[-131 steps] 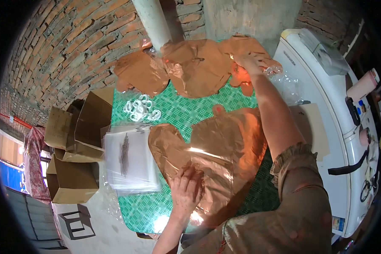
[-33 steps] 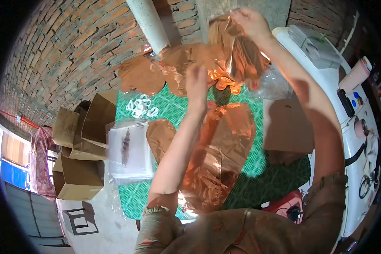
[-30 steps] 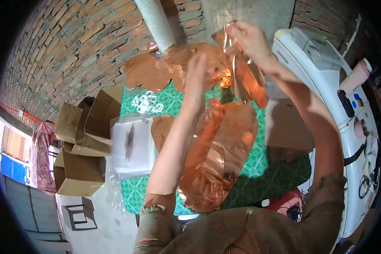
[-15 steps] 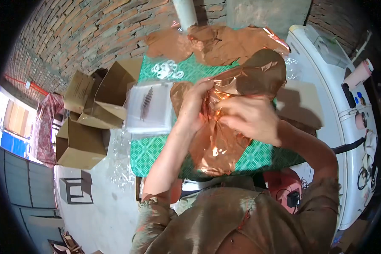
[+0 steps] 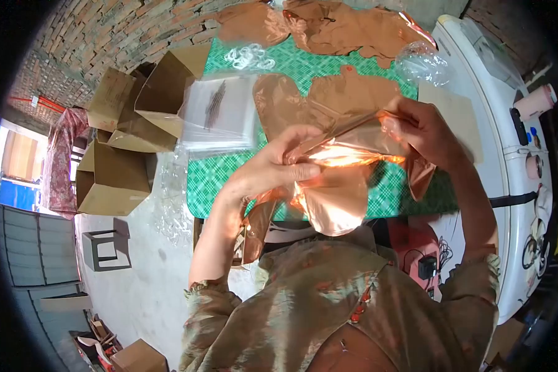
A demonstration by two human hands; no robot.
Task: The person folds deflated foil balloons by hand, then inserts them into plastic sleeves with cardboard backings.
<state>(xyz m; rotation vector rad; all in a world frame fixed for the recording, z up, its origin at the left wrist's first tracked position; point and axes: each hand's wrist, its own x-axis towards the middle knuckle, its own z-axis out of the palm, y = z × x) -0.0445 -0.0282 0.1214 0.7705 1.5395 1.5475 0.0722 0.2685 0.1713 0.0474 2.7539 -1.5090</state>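
Note:
A shiny copper-coloured foil sheet (image 5: 338, 208) is stretched between my two hands above the green checked table (image 5: 214, 180). My left hand (image 5: 273, 162) grips its left part, thumb on top and fingers bent around the folds. At its right upper edge, my right hand (image 5: 423, 133) pinches the foil. Flatter copper foil (image 5: 347, 93) lies just beyond my hands. Left of it is a stack of clear plastic sleeves (image 5: 220, 111) with a dark mark on top.
Opened cardboard boxes (image 5: 118, 177) stand left of the table. White rings (image 5: 249, 57) and more copper foil pieces (image 5: 347, 31) lie at the back. Crumpled clear plastic (image 5: 423, 63) is at the back right, near a white appliance (image 5: 459, 68). A pink container (image 5: 415, 248) sits below the table edge.
My hands have moved apart, the right one going right and up. The foil that was bunched between them is now spread wider. The camera view has shifted, so the table sits higher.

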